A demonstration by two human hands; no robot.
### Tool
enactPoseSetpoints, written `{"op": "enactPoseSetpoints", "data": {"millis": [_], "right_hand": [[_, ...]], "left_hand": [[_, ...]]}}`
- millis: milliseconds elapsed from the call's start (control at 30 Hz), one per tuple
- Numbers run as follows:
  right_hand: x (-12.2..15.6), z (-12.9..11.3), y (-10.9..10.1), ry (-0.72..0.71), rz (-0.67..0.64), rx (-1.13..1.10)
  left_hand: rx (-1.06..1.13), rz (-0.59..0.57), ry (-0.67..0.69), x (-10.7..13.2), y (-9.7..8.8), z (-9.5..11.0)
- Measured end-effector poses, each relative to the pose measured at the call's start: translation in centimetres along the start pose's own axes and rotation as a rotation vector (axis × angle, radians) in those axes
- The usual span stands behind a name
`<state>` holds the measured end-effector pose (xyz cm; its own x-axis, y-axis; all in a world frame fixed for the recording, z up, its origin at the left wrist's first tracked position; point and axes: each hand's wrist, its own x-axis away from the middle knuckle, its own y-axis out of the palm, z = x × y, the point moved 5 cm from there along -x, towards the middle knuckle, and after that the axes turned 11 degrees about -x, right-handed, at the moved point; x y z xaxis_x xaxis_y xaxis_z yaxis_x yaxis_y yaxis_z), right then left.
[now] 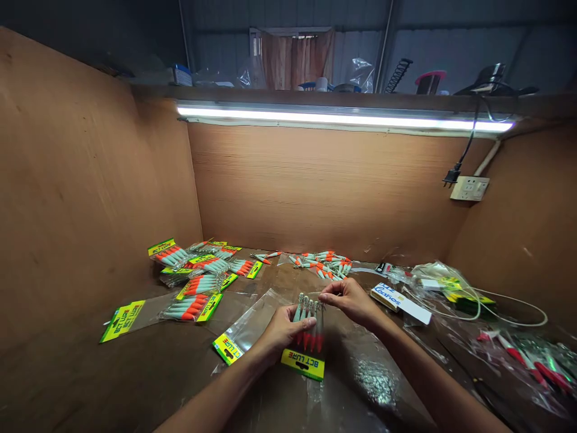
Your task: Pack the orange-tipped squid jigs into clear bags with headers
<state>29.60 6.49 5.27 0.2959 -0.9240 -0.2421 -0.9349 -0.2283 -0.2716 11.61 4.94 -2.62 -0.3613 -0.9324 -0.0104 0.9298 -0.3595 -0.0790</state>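
My left hand (pixel 283 331) grips a row of several pale green and orange fishing lures (pixel 310 325) by their bodies, above a clear bag with a yellow "BCT LURE" header (pixel 303 364). My right hand (pixel 349 299) pinches the hooked metal tops of the same lures. Whether the lures sit inside the bag I cannot tell. Another empty clear bag with a yellow header (pixel 234 343) lies just left of my left hand.
Filled lure packs (pixel 198 276) are piled at the back left, one empty bag (pixel 122 320) at the near left. Loose lures (pixel 322 263) lie at the back centre. A white box (pixel 399 302), white cable (pixel 500 304) and more bagged lures (pixel 536 361) are at the right. Brown walls enclose the bench.
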Motion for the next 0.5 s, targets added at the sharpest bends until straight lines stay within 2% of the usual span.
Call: {"op": "enactPoseSetpoints", "data": {"millis": [100,300,500], "right_hand": [[0.1,-0.3,-0.3,0.014,0.028,0.094],[0.6,-1.8,1.0,-0.193,-0.034,0.081],[0.1,-0.2,1.1,-0.139,-0.011,0.019]], "left_hand": [[0.001,-0.022,0.023,0.1,0.1,0.2],[-0.054,-0.038,0.065,0.0,0.2,0.2],[-0.085,0.032,0.106,-0.2,-0.2,0.6]]}}
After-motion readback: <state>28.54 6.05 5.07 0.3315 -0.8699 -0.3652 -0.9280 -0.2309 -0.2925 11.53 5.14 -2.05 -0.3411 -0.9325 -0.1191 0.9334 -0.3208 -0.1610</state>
